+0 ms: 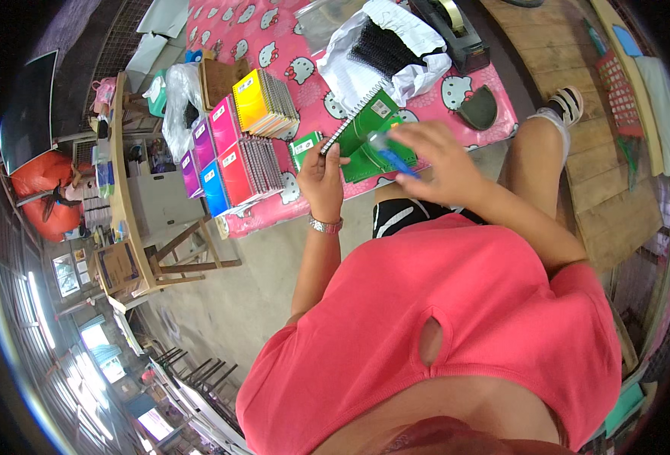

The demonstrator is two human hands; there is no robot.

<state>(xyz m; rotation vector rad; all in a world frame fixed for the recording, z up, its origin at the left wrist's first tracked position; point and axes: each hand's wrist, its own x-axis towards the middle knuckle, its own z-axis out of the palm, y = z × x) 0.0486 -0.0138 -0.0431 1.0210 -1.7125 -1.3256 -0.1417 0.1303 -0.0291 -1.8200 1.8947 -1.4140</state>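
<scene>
A green spiral notebook (377, 106) is held tilted over the pink table, its coil running along the left edge. My left hand (324, 182) grips it at the near end of the coil; a metal-banded watch circles that wrist. In my right hand (441, 159) is a blue-handled hand tool (397, 159) with a greyish head, pointing toward the notebook. The tool is blurred, so its exact kind is unclear. More green notebooks (358, 168) lie beneath the held one, and a green cover (305, 145) shows just left of it.
Stacked spiral notebooks in yellow (250, 98), pink (223, 123), red (235, 174), blue (214, 189) and purple (191, 173) stand at left. Black coils (380, 49) rest on crumpled white paper (335, 45). A tape dispenser (468, 54) and dark open container (479, 110) sit right.
</scene>
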